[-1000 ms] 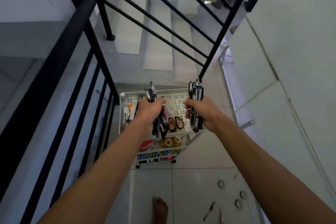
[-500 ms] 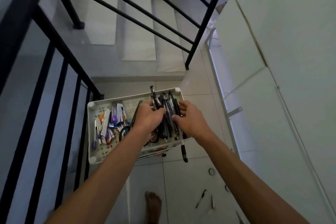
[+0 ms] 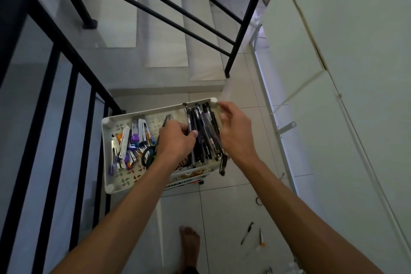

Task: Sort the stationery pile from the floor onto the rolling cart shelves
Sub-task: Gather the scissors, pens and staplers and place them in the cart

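The white rolling cart's top tray [image 3: 106,147] stands below me on the tiled landing. A bundle of black pens [image 3: 204,133] lies in the tray's right part, and one pen [image 3: 223,165] hangs over the front edge. My left hand [image 3: 176,142] rests on the left side of the bundle, thumb and fingertips touching the pens. My right hand [image 3: 235,131] hovers over the tray's right edge with fingers spread and holds nothing. Staplers [image 3: 133,140] and black scissors [image 3: 148,154] fill the tray's left part. Tape rolls [image 3: 185,162] show just under my left wrist.
On the floor to the right lie a black pen [image 3: 247,232], an orange-tipped item [image 3: 262,239] and a tape ring [image 3: 258,200]. My bare foot [image 3: 189,244] stands before the cart. A black railing [image 3: 73,69] runs along the left, stairs [image 3: 162,33] drop ahead, and a white wall [image 3: 344,73] is at right.
Both fists held pen bundles upright above the cart, then lowered them into the tray's right part. My right hand has let go and opened; the pens now lie flat.
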